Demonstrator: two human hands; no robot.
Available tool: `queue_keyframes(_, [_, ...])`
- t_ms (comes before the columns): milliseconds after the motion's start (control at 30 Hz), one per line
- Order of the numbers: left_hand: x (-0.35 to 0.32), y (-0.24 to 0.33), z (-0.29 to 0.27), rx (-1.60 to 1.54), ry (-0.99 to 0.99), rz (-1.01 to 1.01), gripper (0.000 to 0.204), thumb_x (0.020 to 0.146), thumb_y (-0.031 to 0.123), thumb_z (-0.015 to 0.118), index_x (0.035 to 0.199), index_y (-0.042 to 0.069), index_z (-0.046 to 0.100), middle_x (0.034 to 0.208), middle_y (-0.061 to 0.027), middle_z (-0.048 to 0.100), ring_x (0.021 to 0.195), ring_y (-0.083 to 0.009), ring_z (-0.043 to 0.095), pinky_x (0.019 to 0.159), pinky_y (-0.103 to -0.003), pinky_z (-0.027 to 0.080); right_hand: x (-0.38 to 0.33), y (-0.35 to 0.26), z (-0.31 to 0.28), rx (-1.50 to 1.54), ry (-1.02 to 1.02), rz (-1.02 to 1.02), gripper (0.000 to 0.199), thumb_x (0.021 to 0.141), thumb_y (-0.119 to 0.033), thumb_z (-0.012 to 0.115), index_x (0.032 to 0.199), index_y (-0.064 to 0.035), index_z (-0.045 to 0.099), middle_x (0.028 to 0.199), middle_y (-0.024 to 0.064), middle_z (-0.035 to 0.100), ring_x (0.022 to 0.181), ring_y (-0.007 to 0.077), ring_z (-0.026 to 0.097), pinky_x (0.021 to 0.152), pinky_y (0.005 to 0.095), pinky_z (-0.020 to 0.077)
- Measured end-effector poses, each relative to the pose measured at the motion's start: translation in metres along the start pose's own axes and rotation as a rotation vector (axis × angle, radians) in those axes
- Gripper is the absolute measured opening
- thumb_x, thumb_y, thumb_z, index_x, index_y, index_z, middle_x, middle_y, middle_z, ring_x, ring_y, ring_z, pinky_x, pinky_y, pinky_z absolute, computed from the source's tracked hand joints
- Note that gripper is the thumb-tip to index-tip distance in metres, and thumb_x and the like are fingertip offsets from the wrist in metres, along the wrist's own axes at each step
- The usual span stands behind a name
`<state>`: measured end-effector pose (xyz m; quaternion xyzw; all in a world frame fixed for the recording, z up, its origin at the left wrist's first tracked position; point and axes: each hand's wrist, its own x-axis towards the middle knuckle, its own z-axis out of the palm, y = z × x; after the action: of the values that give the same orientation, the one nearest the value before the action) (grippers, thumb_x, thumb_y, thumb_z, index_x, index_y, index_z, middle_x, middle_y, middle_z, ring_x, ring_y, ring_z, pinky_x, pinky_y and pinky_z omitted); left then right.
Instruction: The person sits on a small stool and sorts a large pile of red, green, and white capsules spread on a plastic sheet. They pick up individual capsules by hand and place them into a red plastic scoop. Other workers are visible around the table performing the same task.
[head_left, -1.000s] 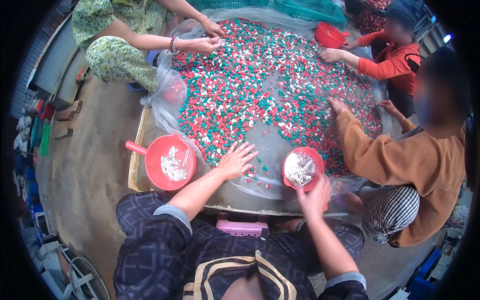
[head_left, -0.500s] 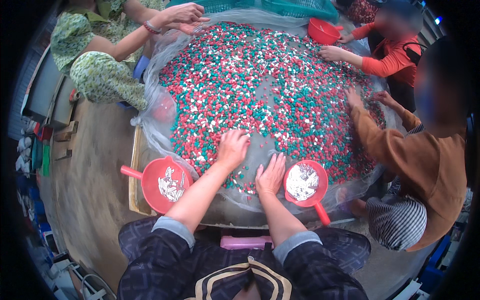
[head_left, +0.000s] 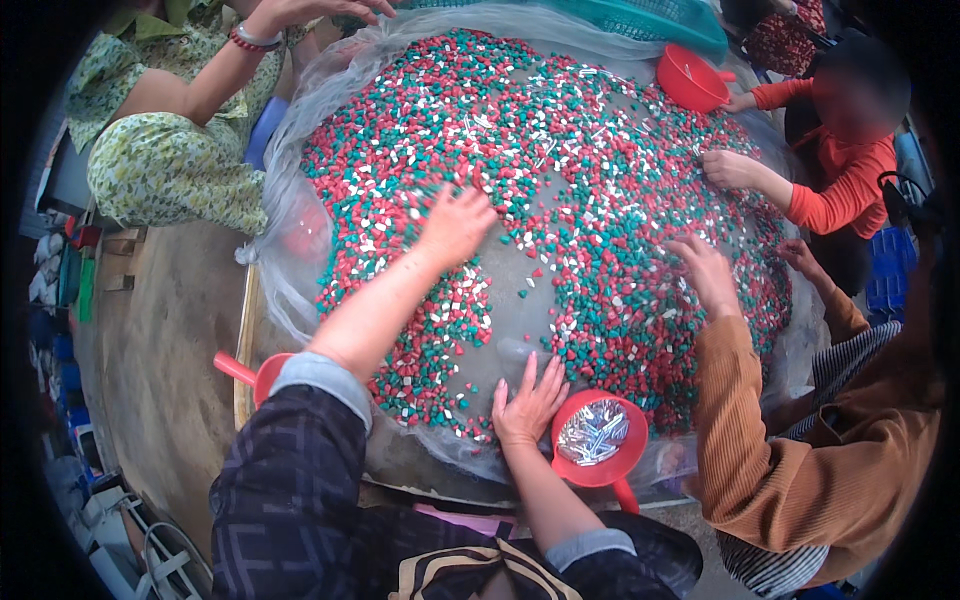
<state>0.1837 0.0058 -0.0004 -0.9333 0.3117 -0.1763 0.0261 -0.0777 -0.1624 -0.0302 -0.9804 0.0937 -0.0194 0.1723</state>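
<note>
A single head-worn fisheye view looks steeply down from above the person's own forearms, close over the near rim of the counter [head_left: 420,470]. It faces forward across the spread of coloured pellets [head_left: 560,170], with edges bending and darkening toward the rim.

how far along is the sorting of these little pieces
Done: the red scoop by the right hand holds a layer of white pieces, and a bare patch of plastic sheet shows mid-pile. In hand: the left hand reaches into the red, green and white pieces; the right lies flat near the scoop. Left: most of the pile looks unsorted, white bits scattered throughout.
</note>
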Motion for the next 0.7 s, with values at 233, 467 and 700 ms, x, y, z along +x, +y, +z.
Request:
queue_keyframes(233, [0.085,-0.084,-0.026,0.298,-0.568,-0.597,0.031,0.087,0.026,0.053,0.113,0.01,0.059,0.121,-0.013,0.054,0.117,-0.0297,0.05,0.097,-0.058,0.036,0.002,0.001,-0.003,-0.041,-0.023,-0.009,0.061,0.078,-0.042,0.059,0.136,-0.0269,0.044,0.146,0.0269,0.022,0.135,0.0425,0.022,0.108,0.0582,0.0164])
queue_keyframes(467, [0.161,-0.072,0.056,-0.304,-0.347,-0.623,0.064,0.085,0.054,0.052,0.136,0.016,0.043,0.14,-0.0156,0.04,0.131,-0.0352,0.035,0.105,-0.053,0.031,0.006,-0.003,-0.01,-0.049,-0.037,-0.024,0.062,0.076,-0.042,0.062,0.134,-0.0279,0.046,0.144,0.026,0.025,0.132,0.0429,0.025,0.106,0.0589,0.0199])
queue_keyframes(700, [0.101,0.045,0.011,-0.218,-0.556,-0.135,0.044,0.091,0.037,0.046,0.124,0.008,0.045,0.127,-0.0146,0.044,0.12,-0.0371,0.041,0.092,-0.058,0.039,0.007,-0.004,-0.013,-0.027,-0.066,-0.003,0.061,0.077,-0.04,0.061,0.134,-0.0245,0.046,0.145,0.0276,0.022,0.134,0.0437,0.021,0.108,0.0572,0.0158])
